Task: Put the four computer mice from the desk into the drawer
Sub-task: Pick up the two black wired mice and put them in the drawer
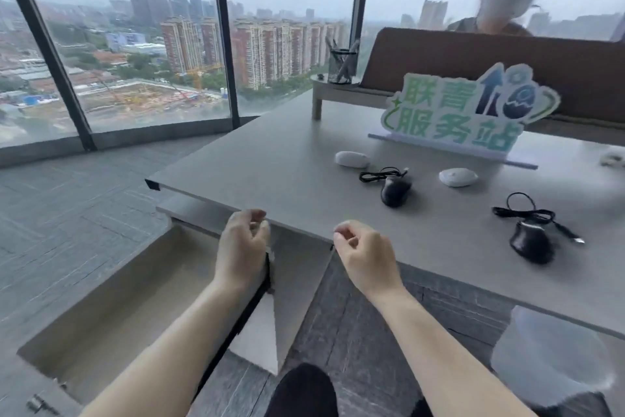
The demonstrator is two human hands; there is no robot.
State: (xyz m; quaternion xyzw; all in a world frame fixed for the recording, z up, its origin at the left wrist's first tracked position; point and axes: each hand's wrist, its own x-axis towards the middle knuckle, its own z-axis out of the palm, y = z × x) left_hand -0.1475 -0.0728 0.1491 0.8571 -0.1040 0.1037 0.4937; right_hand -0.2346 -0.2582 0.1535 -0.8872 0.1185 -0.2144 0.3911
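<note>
- Sitting open at the lower left of the frame, the drawer point(111, 308) shows a bare floor with no mouse in it, so I judge none of the four has gone in yet; it is pulled out toward the bottom left from under the counter point(287, 159).
- Hovering over the drawer's right wall, just before the counter's near edge, the left hand point(241, 247) is loosely curled, fingers bent in toward the thumb, and holds nothing.
- Just right of it, over the counter edge, the right hand point(367, 256) is likewise half-closed and empty, well apart from every mouse.
- The first white mouse point(352, 159) lies right of centre, near the sign point(463, 112); its long axis runs nearly left to right across the frame. Which end is its front I cannot tell.
- The first black mouse point(395, 190) lies just below and right of it, long axis roughly up and down the frame, nose toward the top, where its bundled cable point(380, 174) lies.
- The second white mouse point(458, 177) sits further right, long axis again mostly left to right.
- The second black mouse point(531, 242) is at the right, nearest the counter's front edge, long axis near vertical and tipped slightly, nose toward the top, its coiled cable point(527, 212) above it and the plug trailing off to the right.
- All four pick-ups and drops remain.
</note>
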